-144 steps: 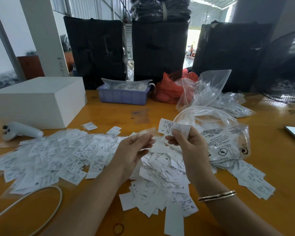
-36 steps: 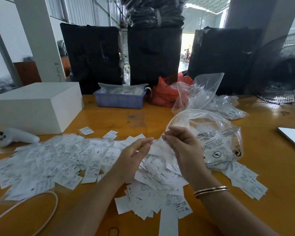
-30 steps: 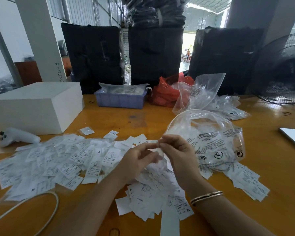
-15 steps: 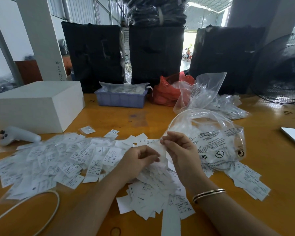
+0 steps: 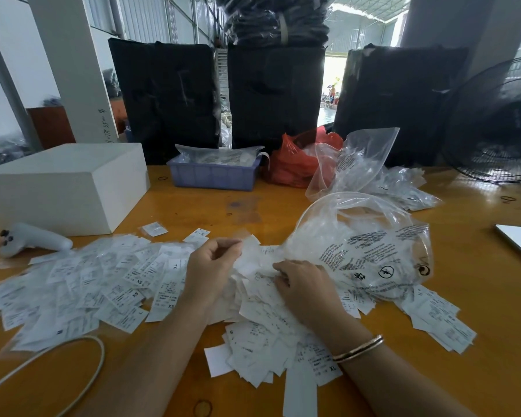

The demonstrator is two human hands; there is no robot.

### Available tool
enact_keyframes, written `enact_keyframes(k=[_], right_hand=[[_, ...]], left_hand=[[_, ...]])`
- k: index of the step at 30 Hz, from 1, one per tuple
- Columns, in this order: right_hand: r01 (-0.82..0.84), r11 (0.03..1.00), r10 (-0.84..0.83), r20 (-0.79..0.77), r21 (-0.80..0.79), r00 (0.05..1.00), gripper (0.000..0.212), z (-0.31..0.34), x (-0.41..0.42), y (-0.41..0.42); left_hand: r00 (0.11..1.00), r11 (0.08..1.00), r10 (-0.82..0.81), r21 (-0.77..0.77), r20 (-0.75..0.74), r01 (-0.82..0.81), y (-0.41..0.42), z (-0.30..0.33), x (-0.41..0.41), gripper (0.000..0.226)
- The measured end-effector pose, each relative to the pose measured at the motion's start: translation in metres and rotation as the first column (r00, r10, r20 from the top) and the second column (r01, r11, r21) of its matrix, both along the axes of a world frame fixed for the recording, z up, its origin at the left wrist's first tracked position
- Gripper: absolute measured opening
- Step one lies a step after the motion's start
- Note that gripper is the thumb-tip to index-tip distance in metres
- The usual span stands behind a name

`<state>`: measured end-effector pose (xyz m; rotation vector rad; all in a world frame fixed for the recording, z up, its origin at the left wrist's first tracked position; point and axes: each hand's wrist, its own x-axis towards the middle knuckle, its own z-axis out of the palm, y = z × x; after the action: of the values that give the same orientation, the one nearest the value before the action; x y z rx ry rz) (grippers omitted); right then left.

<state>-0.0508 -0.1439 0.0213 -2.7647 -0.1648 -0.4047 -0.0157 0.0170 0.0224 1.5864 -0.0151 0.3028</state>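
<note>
1. The right hand (image 5: 303,285) is now lowered onto the pile (image 5: 268,326) on the desk (image 5: 193,206); its grip cannot be told.
2. 1 label (image 5: 251,245) is kept pinched by the left hand (image 5: 212,263).
3. Another pick is likely begun.

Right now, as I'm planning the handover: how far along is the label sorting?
Looks partly done. A wide spread of labels lies left of the hands. In hand: the left hand pinches one label; the right hand reaches into the middle heap, its grip unclear. To do: that heap and a smaller pile by the clear bag.
</note>
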Motion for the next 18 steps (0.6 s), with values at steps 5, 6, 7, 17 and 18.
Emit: enact_keyframes(k=[5, 6, 7, 17, 18], right_hand=[[-0.050, 0.972, 0.003, 0.197, 0.232, 0.980, 0.022, 0.002, -0.001, -0.002], [-0.063, 0.937, -0.022, 0.240, 0.344, 0.971, 0.018, 0.003, -0.001, -0.003], [-0.083, 0.892, -0.052, 0.283, 0.445, 0.958, 0.014, 0.005, -0.001, -0.004], [-0.273, 0.641, -0.001, 0.357, 0.717, 0.934, 0.025, 0.017, -0.012, -0.010], [-0.291, 0.648, 0.018, 0.369, 0.704, 0.929, 0.027, 0.017, -0.012, -0.010]], left_hand=[[0.998, 0.992, -0.009, 0.126, 0.061, 0.001, 0.000, 0.000, 0.000, 0.005], [0.998, 0.988, -0.004, 0.153, 0.068, -0.006, 0.000, 0.001, -0.001, 0.004], [0.997, 0.983, 0.006, 0.181, 0.081, -0.020, 0.000, 0.001, -0.001, 0.008], [0.897, 0.855, -0.070, 0.490, 0.437, -0.172, -0.002, 0.002, -0.012, 0.017], [0.892, 0.839, -0.068, 0.510, 0.447, -0.191, -0.001, 0.003, -0.012, 0.015]])
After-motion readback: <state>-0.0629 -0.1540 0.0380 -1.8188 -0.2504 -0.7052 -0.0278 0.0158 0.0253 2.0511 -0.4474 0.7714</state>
